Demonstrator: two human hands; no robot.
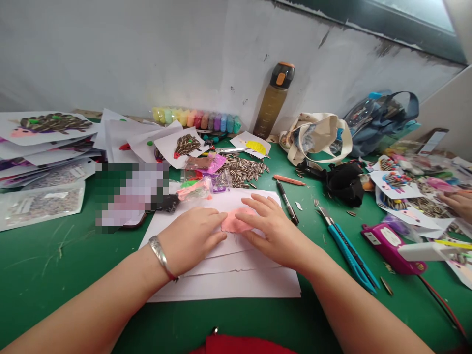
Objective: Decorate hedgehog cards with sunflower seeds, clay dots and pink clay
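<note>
A flat patch of pink modelling clay (238, 221) lies on white paper (239, 285), over a short pencil line. At its left edge is my left hand (195, 233), fingers stretched out, the fingertips touching or nearly touching the clay. My right hand (271, 226) comes in from the other side with its fingers spread, and some fingertips rest on the clay's right edge. Neither hand grips anything. Behind the paper are sunflower seeds (243, 172) in a pile and small bags of coloured clay (201, 187). A black pen (287, 202) lies just right of the paper.
Paper with seed hedgehogs (55, 123) is stacked at left. A blue craft knife (350, 258), a magenta glue gun (393, 248) and an orange pencil (289, 180) lie rightward. A bottle (275, 101) and a cloth bag (317, 137) stand behind. Another person's hand (457, 201) shows far right.
</note>
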